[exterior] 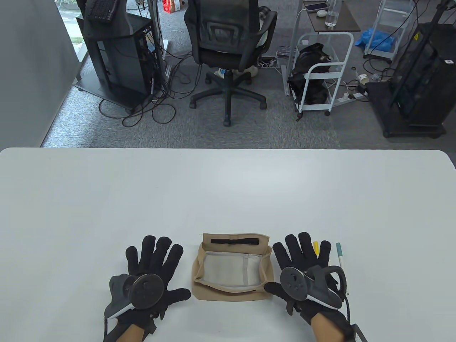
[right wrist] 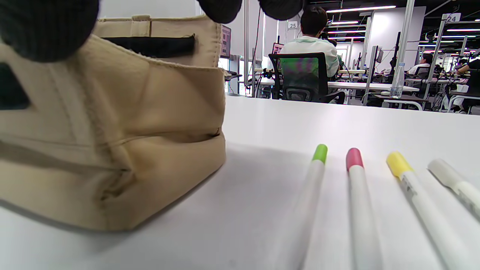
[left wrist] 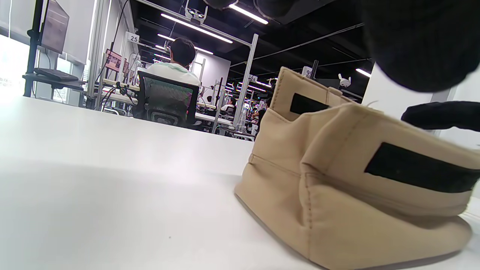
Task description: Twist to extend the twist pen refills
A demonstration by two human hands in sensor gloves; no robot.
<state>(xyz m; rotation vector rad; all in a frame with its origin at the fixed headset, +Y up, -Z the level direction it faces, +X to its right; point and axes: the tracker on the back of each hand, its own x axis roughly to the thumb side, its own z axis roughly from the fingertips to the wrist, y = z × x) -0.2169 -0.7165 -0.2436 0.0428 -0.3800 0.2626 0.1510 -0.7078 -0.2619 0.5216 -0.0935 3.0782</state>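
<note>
Several white twist pens lie side by side on the table under my right hand (exterior: pixel 302 263). The right wrist view shows a green-tipped pen (right wrist: pixel 315 176), a pink-tipped pen (right wrist: pixel 356 180), a yellow-tipped pen (right wrist: pixel 408 180) and a pale-tipped pen (right wrist: pixel 453 183). In the table view only the yellow tip (exterior: pixel 315 247) and a teal-tipped pen (exterior: pixel 340 256) show past my fingers. My right hand lies flat, fingers spread, holding nothing. My left hand (exterior: pixel 153 265) lies flat and spread, left of the pouch, empty.
An open beige fabric pouch (exterior: pixel 233 267) with black strips stands between my hands near the front edge; it also shows in the left wrist view (left wrist: pixel 337 180) and right wrist view (right wrist: pixel 112 123). White table (exterior: pixel 228 192) stretches beyond. An office chair (exterior: pixel 228 46) stands past the far edge.
</note>
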